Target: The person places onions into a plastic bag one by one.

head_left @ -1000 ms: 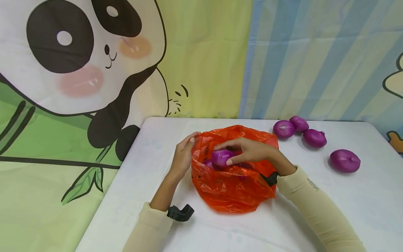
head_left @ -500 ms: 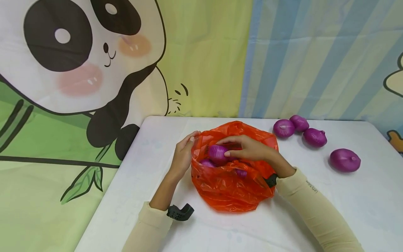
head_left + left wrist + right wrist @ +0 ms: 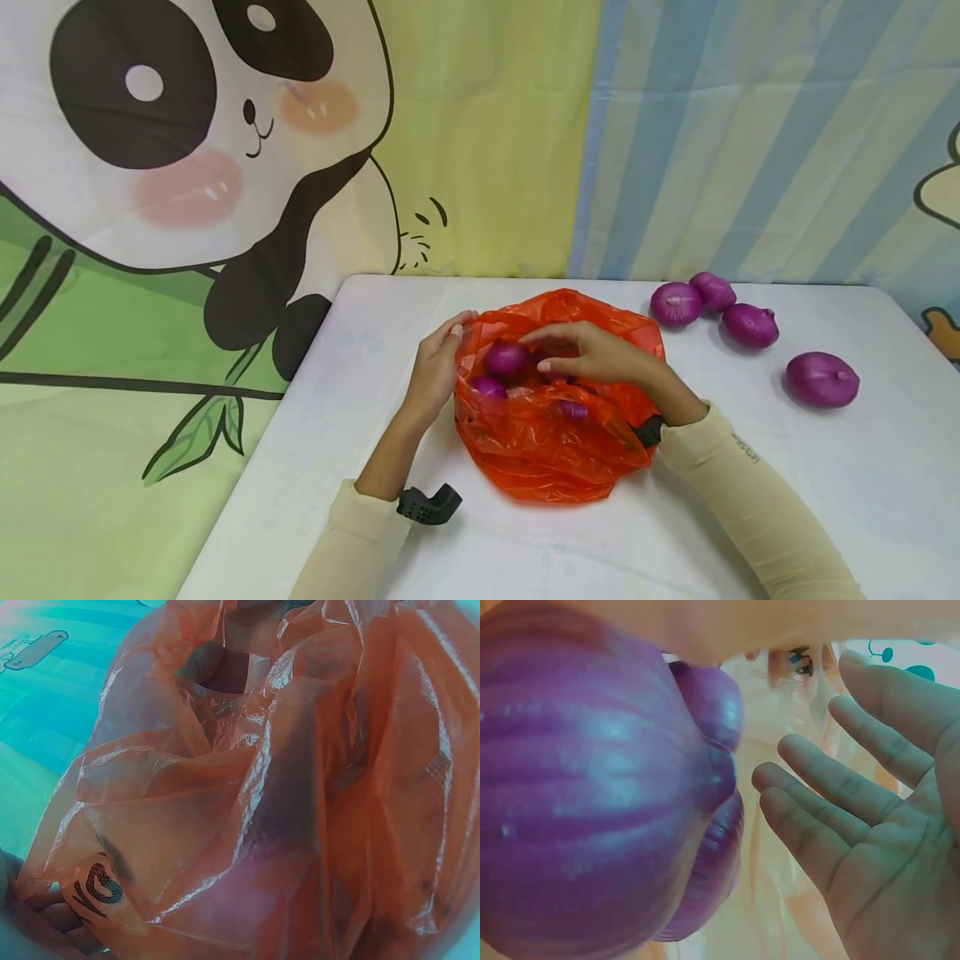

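Note:
An orange-red plastic bag [image 3: 551,458] stands on the white table with its mouth open. My left hand [image 3: 435,367] pinches the bag's left rim. Inside, a purple onion [image 3: 507,358] lies just left of my right hand [image 3: 596,354], whose fingers are spread and hold nothing. Another onion [image 3: 489,387] sits lower left in the bag, and one more shows at the front fold. The right wrist view has a large onion [image 3: 592,787] close to the camera, apart from the extended fingers [image 3: 832,780]. Translucent plastic fills most of the left wrist view.
Three purple onions [image 3: 677,305] are clustered at the back right of the white table [image 3: 750,500]. Another onion [image 3: 822,380] lies on its own farther right. Behind the table hangs a cloth backdrop [image 3: 487,142] with a panda and stripes.
The onion that my right hand gripped has been let go and dropped into the left of the bag. The right hand's fingers have opened; the left hand keeps its place at the rim.

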The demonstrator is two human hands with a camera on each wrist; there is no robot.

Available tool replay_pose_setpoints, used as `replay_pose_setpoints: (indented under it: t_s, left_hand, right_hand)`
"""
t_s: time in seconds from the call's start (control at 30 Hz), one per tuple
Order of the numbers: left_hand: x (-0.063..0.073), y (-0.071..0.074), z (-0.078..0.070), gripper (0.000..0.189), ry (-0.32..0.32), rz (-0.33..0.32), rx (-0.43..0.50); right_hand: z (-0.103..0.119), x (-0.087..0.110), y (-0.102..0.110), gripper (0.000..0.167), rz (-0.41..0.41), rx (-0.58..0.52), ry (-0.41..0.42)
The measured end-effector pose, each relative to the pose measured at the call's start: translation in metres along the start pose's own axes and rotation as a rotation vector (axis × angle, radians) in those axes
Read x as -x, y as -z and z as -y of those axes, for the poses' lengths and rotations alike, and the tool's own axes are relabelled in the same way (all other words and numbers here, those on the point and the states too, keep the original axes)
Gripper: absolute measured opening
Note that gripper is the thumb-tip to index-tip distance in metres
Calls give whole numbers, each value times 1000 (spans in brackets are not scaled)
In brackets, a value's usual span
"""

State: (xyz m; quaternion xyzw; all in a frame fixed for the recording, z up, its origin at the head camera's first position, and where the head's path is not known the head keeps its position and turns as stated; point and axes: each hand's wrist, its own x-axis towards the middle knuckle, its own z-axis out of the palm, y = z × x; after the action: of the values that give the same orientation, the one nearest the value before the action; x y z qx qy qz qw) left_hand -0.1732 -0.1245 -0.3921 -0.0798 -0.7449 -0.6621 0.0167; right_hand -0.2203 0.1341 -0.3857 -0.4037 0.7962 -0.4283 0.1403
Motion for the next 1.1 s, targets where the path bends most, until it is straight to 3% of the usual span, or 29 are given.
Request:
replay_pose_setpoints:
  t_s: [0.27,0.57,0.9,1.1]
  left_hand:
    - [-1,2,-2,40,-13,-28,27]
    - [-3,1,0,42,-6,-23,31]
    - [-3,-1,0,40,-19,-25,69]
    - [-3,-2,1,40,-16,-27,63]
  right_hand:
    - [13,15,6,35,-64,-41,-8]
    - [20,42,27,33,-217,-73,-3]
    - [5,78,45,34,-392,-3,28]
    - [-5,98,51,36,-476,-7,-3]
